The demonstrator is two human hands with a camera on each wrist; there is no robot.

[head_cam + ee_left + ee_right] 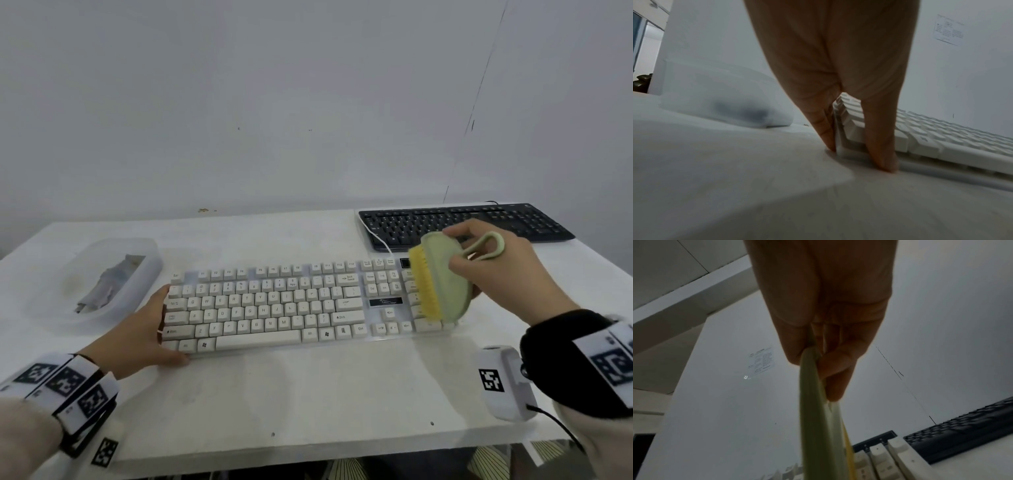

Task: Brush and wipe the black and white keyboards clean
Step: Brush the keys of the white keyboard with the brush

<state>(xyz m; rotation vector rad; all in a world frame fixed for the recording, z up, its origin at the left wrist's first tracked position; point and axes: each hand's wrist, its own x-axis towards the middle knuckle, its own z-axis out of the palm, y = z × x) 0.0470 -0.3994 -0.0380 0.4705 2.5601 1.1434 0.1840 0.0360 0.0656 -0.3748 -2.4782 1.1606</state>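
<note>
The white keyboard (274, 305) lies across the middle of the table, and the black keyboard (479, 222) sits behind its right end. My right hand (493, 263) grips a green brush (445, 284) with yellow bristles, tilted on edge over the white keyboard's number pad. In the right wrist view the brush (818, 426) runs down from my fingers (834, 374) toward the keys. My left hand (150, 329) holds the white keyboard's left end, with the fingers (824, 129) along its side and the thumb at the front corner of the white keyboard (941, 138).
A translucent plastic box (99, 281) with a crumpled cloth inside stands left of the white keyboard. A white device with a marker (503, 380) and cable lies at the front right. The table's front edge (308, 455) is close to me.
</note>
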